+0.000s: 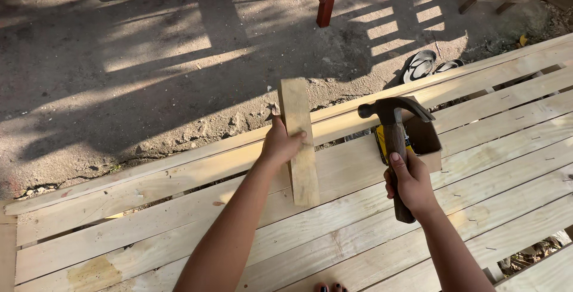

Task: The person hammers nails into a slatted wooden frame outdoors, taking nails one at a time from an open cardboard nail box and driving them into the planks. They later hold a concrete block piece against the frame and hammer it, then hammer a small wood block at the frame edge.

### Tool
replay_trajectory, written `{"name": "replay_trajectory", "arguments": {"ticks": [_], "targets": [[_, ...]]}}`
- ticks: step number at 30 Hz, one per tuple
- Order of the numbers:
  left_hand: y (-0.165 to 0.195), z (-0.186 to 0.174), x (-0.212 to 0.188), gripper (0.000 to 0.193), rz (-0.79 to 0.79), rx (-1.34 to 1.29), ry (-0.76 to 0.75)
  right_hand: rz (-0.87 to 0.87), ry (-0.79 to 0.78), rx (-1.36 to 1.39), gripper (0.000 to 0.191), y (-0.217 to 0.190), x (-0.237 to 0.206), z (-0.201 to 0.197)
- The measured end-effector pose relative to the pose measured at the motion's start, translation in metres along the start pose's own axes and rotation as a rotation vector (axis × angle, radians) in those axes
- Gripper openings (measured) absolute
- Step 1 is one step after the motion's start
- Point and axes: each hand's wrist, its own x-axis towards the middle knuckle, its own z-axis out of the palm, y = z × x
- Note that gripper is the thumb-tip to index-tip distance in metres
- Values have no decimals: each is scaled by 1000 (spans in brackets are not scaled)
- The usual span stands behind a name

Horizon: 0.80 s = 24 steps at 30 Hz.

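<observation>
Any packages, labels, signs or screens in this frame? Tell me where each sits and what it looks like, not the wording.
Small open brown cardboard box: on the pale wooden slats, behind the wooden-handled claw hammer held in the right hand; squarish, plain brown.
Yellow and black label or card: beside the box, partly hidden by the hammer handle; rectangular.
No signs or screens.

I see pale, unfinished wooden slats (179,208), a rough bare wood block (298,143), hammer (395,148) with dark matt metal head and brown wooden handle, gritty concrete ground (149,59)
</observation>
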Motion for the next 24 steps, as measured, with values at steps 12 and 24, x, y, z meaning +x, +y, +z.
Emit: {"name": "replay_trajectory", "arguments": {"ticks": [12, 24], "targets": [[69, 181, 29, 16, 824, 608, -207, -35, 228, 46, 34, 1, 0, -61], [112, 280, 37, 41, 659, 1451, -579, 16, 309, 216, 33, 7, 16, -73]]}}
